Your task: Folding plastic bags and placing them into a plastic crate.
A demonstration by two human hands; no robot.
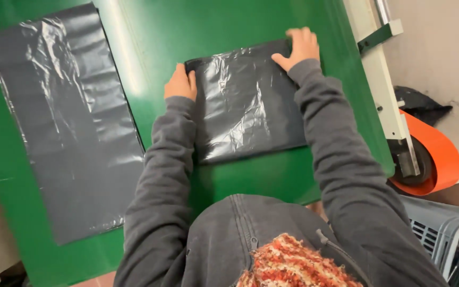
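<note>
Folded black bag (245, 103) on green table (187, 26); left hand (180, 83) (grip curled) at edge, right hand (299, 47) pressing flat.

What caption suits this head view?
Both hands, left hand and right hand, press a folded black plastic bag on a green table.

Green table (229, 21), two black bags (245, 101)
</note>
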